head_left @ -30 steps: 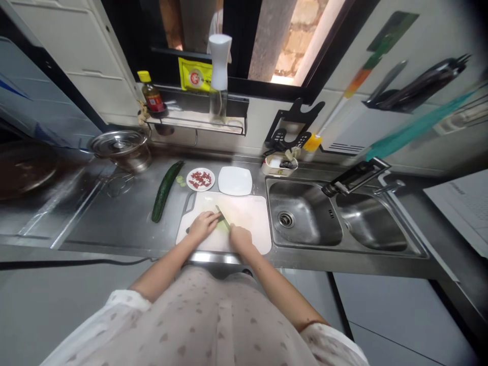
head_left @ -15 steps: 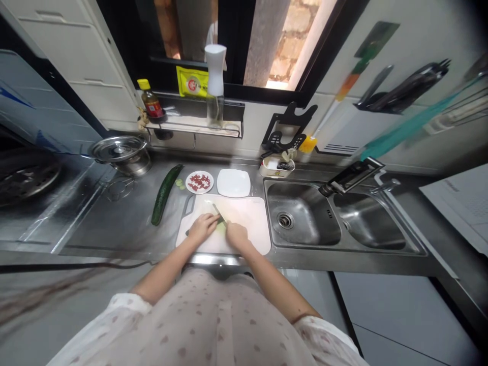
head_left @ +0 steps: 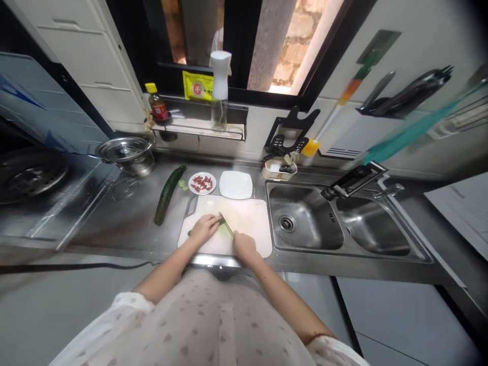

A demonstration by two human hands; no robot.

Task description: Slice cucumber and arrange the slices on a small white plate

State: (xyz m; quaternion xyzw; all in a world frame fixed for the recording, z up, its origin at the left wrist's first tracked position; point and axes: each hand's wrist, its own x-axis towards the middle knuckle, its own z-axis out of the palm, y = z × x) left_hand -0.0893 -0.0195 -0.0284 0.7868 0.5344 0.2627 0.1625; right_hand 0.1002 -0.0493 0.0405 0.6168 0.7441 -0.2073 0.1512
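Note:
My right hand (head_left: 246,247) is closed round the handle of a kitchen knife (head_left: 227,225), whose blade slants up and left across the white cutting board (head_left: 254,213). The blade's tip is close to the fingertips of my left hand (head_left: 205,228). Those fingers are curled over a dark green cucumber piece (head_left: 189,233), mostly hidden beneath them. Pale green cut cucumber (head_left: 222,231) lies beside the blade, too blurred to make out its shape. A whole cucumber (head_left: 170,194) rests on the steel counter left of the board, with a few thin slices (head_left: 183,184) near its far end.
Behind the board stand a plate of chopped red pieces (head_left: 202,183) and a white square plate (head_left: 236,184). A double sink (head_left: 305,216) lies to the right. A lidded steel pot (head_left: 125,152) stands at the back left, under a shelf (head_left: 198,130) with bottles.
My right hand has drawn back to the right with the knife, and more of the blade shows. My left hand stays on the cucumber piece. The whole view has shifted slightly.

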